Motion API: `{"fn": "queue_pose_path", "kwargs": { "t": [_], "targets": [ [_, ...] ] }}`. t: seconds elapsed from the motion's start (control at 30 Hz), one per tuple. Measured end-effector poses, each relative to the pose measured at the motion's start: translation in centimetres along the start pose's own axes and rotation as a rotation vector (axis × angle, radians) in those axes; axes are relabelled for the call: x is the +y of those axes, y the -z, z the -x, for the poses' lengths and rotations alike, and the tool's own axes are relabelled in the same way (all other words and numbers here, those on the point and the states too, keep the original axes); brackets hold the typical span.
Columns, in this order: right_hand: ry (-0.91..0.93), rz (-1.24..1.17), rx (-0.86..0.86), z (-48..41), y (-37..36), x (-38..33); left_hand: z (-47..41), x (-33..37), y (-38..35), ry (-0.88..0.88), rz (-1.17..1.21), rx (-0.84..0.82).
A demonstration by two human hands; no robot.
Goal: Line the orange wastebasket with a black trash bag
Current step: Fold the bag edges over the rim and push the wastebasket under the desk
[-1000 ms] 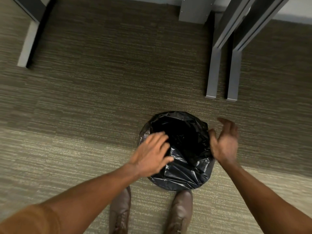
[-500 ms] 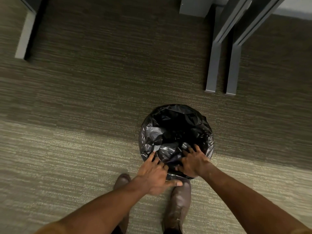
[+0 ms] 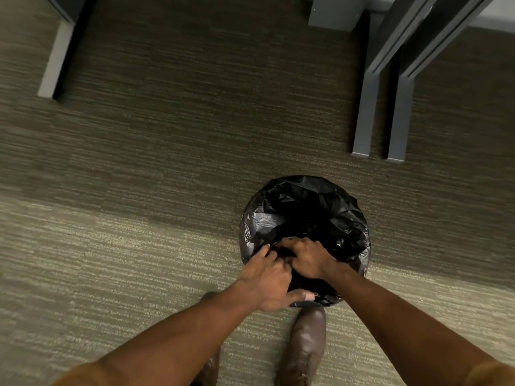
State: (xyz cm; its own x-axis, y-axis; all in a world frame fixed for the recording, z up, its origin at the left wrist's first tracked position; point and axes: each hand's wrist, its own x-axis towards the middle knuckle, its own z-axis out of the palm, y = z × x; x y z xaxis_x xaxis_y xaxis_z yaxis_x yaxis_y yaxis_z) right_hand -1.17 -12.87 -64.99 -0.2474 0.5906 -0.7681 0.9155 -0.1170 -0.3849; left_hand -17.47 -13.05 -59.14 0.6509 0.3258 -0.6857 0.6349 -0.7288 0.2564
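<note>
Both hands have closed in on the near rim since half a second ago, when they lay flatter and further apart; now they meet, fingers bunched into the plastic. On the far left a grey desk leg point(image 3: 54, 62) stands on the striped carpet point(image 3: 139, 246), well away from the work. Moving right, the left hand point(image 3: 267, 280) curls over the near edge of the black trash bag point(image 3: 306, 215), thumb down the outside, gripping a fold of film. Just beside it and touching, the right hand point(image 3: 308, 259) pinches gathered plastic at the inner lip. The bag fully cloaks the wastebasket, which stands on the carpet just ahead of the brown shoe point(image 3: 305, 344); none of its orange shows. Further right, two grey table legs point(image 3: 379, 107) stand well apart from it. The lining looks nearly done: the bag is seated and folded over all round. What seems left is taking up the slack at the near edge, perhaps with a knot or tuck.
</note>
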Motion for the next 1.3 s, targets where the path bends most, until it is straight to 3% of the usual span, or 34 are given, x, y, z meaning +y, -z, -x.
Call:
{"fn": "queue_pose_path", "kwargs": {
  "t": [0.17,0.27,0.37,0.47,0.6,0.67,0.8,0.87,1.0,1.13,1.3],
  "targets": [
    [0.014,0.205,-0.224,-4.4,-0.7,-0.3,1.8,0.9,-1.8,-0.008,-0.028,-0.090],
    [0.034,0.123,-0.211,-4.8,-0.8,-0.7,2.5,1.1,-1.7,0.008,-0.005,-0.100],
    [0.046,-0.100,0.034,-3.1,-0.1,-1.0,2.2,0.8,-0.6,0.008,0.015,-0.032],
    [-0.006,-0.196,0.418,-0.2,1.5,-0.6,1.2,0.3,0.8,0.005,0.026,0.061],
    [-0.022,-0.116,1.064,4.6,3.5,1.5,0.5,-1.0,2.2,0.149,0.117,0.375],
    [-0.093,-0.116,1.223,6.3,4.4,3.5,0.2,-2.5,3.0,0.312,0.193,0.550],
    [-0.366,-0.276,1.104,7.0,4.6,6.8,-0.2,-5.9,3.0,0.584,0.377,0.670],
    [-0.354,-0.421,1.044,6.6,4.2,7.8,-0.2,-6.8,2.6,0.660,0.529,0.643],
    [-0.359,-0.937,0.948,5.3,4.0,9.4,-0.9,-7.5,1.6,0.714,0.724,0.536],
    [-0.270,-1.077,0.837,3.9,3.9,11.0,-2.0,-7.9,1.0,0.731,0.911,0.458],
    [-0.230,-1.295,0.620,4.2,4.0,12.5,-2.2,-8.2,0.7,0.727,0.900,0.461]
  ]
}}
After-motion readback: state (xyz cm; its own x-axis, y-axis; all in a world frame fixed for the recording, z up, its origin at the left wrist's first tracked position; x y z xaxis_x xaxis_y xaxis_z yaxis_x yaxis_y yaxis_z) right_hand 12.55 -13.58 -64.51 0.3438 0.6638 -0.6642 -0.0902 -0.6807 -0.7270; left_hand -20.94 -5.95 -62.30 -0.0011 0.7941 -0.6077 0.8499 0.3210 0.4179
